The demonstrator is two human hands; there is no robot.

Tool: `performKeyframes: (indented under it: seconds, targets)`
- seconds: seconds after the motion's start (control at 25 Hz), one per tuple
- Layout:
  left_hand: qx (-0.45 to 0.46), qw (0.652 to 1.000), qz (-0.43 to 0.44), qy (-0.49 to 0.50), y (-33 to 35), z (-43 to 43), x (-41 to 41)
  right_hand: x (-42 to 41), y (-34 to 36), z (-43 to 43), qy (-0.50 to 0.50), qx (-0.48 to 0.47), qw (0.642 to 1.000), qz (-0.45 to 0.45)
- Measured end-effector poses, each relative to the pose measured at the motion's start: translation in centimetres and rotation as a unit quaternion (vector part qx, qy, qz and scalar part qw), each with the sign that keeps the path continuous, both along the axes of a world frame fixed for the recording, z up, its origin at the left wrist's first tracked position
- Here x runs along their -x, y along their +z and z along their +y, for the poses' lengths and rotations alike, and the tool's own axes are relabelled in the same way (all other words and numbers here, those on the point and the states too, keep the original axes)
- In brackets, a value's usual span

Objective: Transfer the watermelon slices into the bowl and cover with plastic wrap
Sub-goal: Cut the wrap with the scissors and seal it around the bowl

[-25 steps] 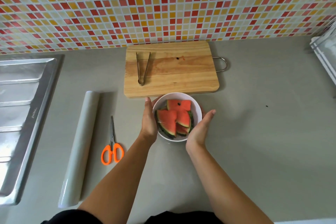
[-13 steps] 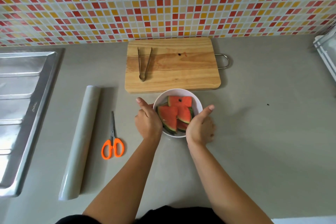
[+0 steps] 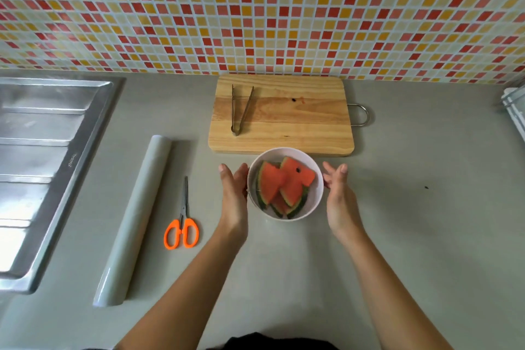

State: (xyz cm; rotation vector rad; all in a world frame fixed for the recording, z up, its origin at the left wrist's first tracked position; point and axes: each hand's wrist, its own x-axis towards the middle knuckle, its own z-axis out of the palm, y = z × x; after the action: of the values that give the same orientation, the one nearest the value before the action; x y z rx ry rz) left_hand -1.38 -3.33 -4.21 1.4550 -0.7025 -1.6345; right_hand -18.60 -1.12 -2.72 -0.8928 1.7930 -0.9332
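A white bowl [image 3: 315, 199] stands on the grey counter just in front of the wooden cutting board [image 3: 284, 122]. Several watermelon slices [image 3: 284, 185] lie inside it, red flesh up, green rinds toward me. My left hand [image 3: 234, 193] lies flat against the bowl's left side, fingers straight. My right hand [image 3: 338, 196] hovers a little off the bowl's right side, fingers spread, holding nothing. A roll of plastic wrap [image 3: 136, 216] lies on the counter to the left. Whether wrap covers the bowl I cannot tell.
Metal tongs [image 3: 241, 111] rest on the board's left part. Orange-handled scissors [image 3: 183, 221] lie between the roll and the bowl. A steel sink drainboard [image 3: 42, 162] fills the left edge. A white object [image 3: 515, 111] sits at the far right. A tiled wall backs the counter.
Half a second ago both hands were curled around the bowl's sides. Now the fingers are straightened, and the right hand has drawn slightly away from the bowl.
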Motion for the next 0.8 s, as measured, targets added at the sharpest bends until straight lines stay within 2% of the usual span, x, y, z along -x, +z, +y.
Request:
performKeyframes:
  seconds: [0.12,0.2,0.32,0.44,0.52,0.6,0.64,0.8]
  targets:
    - [0.010,0.997,0.045,-0.057,0.7,-4.0,-1.8,-1.1,0.1,2.7,0.014,-0.080,0.992,0.096]
    - [0.048,0.998,0.028,-0.022,0.8,-5.5,-2.6,-1.7,-0.4,3.7,0.028,-0.108,0.984,0.136]
    - [0.096,0.993,-0.016,0.072,-0.1,-3.6,-3.0,-0.1,0.0,2.9,0.027,0.042,0.991,0.123]
    - [0.135,0.987,-0.058,0.064,-0.8,0.2,-2.1,0.8,0.6,-0.6,0.128,0.179,0.972,0.079]
    - [0.157,0.981,-0.110,0.027,-0.8,1.2,-1.2,-0.4,0.6,-3.2,0.238,0.196,0.948,0.074]
    - [0.176,0.973,-0.151,0.015,-0.9,1.2,-0.4,-1.6,0.2,-4.5,0.311,0.162,0.933,0.084]
    - [0.182,0.970,-0.158,0.024,-1.0,1.1,-0.1,-2.0,-0.2,-4.8,0.310,0.150,0.935,0.086]
    - [0.168,0.974,-0.143,0.058,-1.3,0.6,0.0,-2.7,-1.3,-5.4,0.199,0.113,0.971,0.070]
